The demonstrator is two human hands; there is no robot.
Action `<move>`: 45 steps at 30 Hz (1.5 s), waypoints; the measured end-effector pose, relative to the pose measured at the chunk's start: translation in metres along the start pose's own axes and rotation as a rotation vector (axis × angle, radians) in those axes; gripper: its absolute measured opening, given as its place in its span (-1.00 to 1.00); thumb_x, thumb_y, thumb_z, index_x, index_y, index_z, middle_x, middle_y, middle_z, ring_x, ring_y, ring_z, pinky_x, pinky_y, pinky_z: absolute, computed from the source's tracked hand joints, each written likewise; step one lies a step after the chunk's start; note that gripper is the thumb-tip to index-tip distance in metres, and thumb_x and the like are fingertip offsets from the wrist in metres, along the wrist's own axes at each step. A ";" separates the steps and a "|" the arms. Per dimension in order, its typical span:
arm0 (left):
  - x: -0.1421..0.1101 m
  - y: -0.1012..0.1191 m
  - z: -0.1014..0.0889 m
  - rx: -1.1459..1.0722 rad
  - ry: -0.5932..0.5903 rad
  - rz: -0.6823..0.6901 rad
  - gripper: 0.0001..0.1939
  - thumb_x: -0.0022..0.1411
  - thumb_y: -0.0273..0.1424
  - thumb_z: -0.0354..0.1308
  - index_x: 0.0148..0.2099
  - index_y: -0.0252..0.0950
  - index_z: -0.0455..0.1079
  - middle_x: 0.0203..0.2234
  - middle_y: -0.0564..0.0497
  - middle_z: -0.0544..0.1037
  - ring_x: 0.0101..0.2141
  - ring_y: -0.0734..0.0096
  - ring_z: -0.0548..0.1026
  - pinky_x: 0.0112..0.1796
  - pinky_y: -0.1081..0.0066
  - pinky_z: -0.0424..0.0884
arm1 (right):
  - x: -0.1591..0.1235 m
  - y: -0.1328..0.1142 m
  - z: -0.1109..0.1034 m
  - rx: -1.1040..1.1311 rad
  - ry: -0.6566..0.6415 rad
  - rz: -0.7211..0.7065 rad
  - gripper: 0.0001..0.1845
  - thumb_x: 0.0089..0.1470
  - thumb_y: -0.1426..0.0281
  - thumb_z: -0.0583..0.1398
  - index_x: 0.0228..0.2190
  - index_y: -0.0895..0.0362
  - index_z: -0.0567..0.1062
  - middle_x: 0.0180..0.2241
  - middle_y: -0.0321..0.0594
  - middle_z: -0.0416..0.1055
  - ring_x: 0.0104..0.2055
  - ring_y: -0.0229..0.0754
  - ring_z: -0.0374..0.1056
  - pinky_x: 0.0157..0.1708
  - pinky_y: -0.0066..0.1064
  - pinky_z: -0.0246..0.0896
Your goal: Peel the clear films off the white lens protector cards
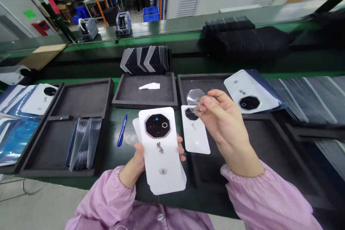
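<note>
My left hand (138,158) is wrapped round a stack of white phone back panels (167,154), with the thumb on one edge and fingertips round the other. The top panel has a black octagonal camera window and dark printed characters. Raised to the right, my right hand (222,118) pinches a clear octagonal film piece (194,97) between thumb and fingers. Below that film lies another white panel (196,136), its camera window partly behind the film and fingers. A blue pen (122,131) rests on the green table left of the stack.
Dark foam trays (82,97) line the bench on both sides. A white scrap (149,86) lies in the middle tray, with a row of upright panels (147,59) behind. More panels (83,143) stand at left; white panels (242,93) lie at right. Tape dispensers (124,23) sit at the back.
</note>
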State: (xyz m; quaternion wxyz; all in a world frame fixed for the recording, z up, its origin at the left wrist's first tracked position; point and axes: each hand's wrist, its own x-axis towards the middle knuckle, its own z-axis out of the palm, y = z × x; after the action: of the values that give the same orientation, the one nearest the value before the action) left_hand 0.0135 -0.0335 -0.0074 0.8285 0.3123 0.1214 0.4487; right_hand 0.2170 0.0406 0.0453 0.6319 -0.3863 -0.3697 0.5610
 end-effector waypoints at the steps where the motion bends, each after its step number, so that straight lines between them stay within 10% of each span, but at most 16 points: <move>1: -0.001 0.000 0.000 -0.007 0.003 -0.002 -0.01 -0.09 0.37 0.17 0.10 -0.35 0.46 -0.15 -0.20 0.57 -0.16 0.05 0.55 -0.12 0.15 0.47 | 0.000 0.000 0.000 0.016 0.007 0.007 -0.64 -0.09 0.36 0.44 -0.31 0.01 0.39 -0.50 -0.44 0.29 -0.49 -0.33 0.24 -0.40 -0.44 0.32; 13: -0.002 -0.006 -0.004 -0.104 0.026 -0.082 0.06 -0.07 0.36 0.17 0.26 -0.31 0.32 -0.15 -0.21 0.59 -0.18 0.01 0.57 -0.14 0.11 0.46 | -0.004 -0.004 0.006 -0.012 0.051 0.023 -0.61 -0.13 0.28 0.46 -0.29 0.01 0.42 -0.47 -0.42 0.34 -0.46 -0.32 0.29 -0.39 -0.44 0.34; 30: 0.015 -0.012 -0.012 -0.121 0.176 -0.291 -0.16 0.07 0.23 0.21 0.02 -0.48 0.55 -0.21 -0.23 0.65 -0.28 0.16 0.61 -0.21 0.28 0.53 | -0.014 -0.020 0.004 -0.578 -0.399 -0.216 -0.55 0.07 0.46 0.30 -0.03 0.00 0.30 -0.43 -0.40 0.48 -0.36 -0.20 0.46 -0.20 -0.25 0.39; 45: 0.010 -0.012 -0.012 -0.085 0.135 -0.248 -0.10 0.06 0.28 0.15 0.08 -0.45 0.50 -0.20 -0.27 0.63 -0.24 0.02 0.59 -0.18 0.17 0.45 | -0.015 -0.006 0.007 -0.715 -0.456 -0.411 -0.57 0.14 0.51 0.26 0.00 0.00 0.30 -0.41 -0.41 0.50 -0.35 -0.21 0.48 -0.23 -0.33 0.40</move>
State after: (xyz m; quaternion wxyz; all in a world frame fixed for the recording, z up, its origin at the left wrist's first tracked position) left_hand 0.0213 -0.0257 -0.0229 0.8800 0.2288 0.1955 0.3676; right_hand 0.2119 0.0259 0.0528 0.4600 -0.3655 -0.7377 0.3326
